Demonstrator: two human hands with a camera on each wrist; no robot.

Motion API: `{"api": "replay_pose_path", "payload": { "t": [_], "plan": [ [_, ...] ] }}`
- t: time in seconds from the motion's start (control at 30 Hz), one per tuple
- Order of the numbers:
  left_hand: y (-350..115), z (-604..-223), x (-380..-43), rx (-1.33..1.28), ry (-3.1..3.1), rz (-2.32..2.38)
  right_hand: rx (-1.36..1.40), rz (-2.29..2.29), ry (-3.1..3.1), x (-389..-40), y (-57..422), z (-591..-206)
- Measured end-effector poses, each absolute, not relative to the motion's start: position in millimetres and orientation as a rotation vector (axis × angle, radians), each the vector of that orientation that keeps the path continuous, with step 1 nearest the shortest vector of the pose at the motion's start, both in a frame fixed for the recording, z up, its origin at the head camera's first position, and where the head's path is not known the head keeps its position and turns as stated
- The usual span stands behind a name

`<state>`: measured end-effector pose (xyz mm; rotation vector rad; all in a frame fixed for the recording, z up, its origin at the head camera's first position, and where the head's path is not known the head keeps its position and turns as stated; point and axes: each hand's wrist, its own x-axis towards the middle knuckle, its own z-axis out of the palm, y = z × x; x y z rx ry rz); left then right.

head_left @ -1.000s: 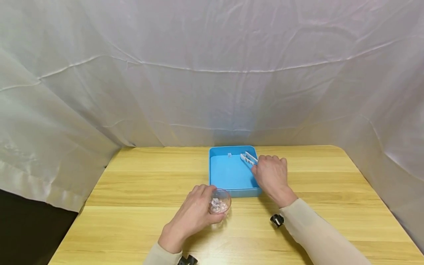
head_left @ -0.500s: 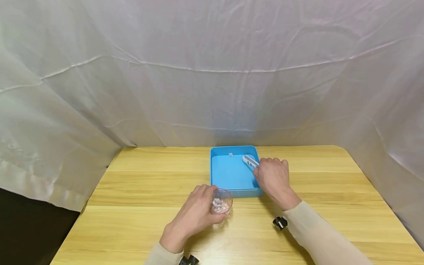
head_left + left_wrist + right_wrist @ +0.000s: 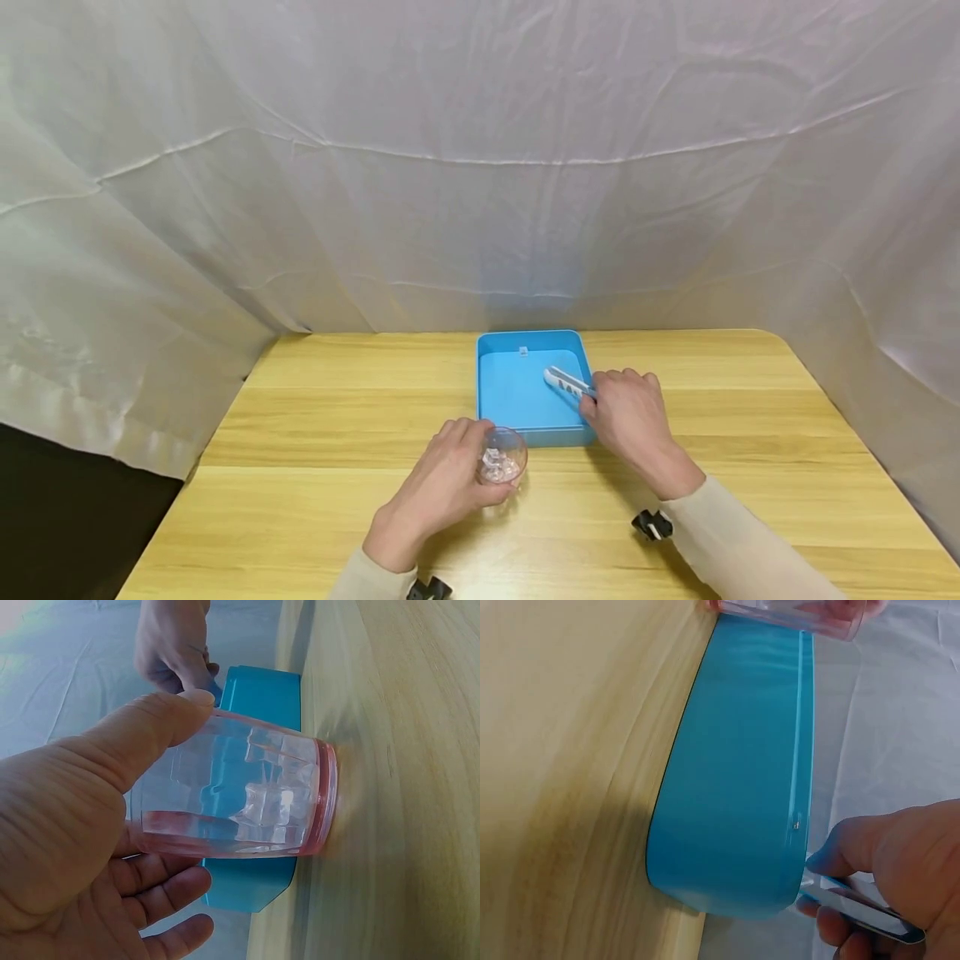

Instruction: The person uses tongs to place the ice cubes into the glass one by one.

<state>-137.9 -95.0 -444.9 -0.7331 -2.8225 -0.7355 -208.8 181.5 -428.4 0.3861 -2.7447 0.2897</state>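
My left hand (image 3: 444, 483) holds a clear, pink-tinted cup (image 3: 247, 787) by its rim, thumb on one side and fingers on the other. Several clear cubes (image 3: 281, 799) lie in the bottom of the cup. With my right hand (image 3: 630, 417) I grip white tongs (image 3: 566, 381) that reach over the right wall of the blue tray (image 3: 517, 400). The tong arms are squeezed together; I cannot tell whether a cube is between their tips. One clear cube (image 3: 523, 352) sits at the back wall inside the tray.
The cup stands on the wooden table (image 3: 322, 433), close by the tray's front left corner. A pale cloth curtain (image 3: 450, 208) hangs behind and at the sides. Black wrist cameras show at both sleeves.
The tongs have closed at the tray's back right corner, then drawn back toward the near side. A cube glimpsed between their tips earlier no longer shows there. The left hand and cup stay put.
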Motion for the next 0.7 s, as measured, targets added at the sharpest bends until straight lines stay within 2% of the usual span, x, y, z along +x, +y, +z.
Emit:
{"api": "replay_pose_path", "payload": {
  "t": [0.7],
  "plan": [
    [-97,-443,-134,-0.756,-2.814,-0.748,0.547,0.495,-2.432,-172,183,-425]
  ]
}}
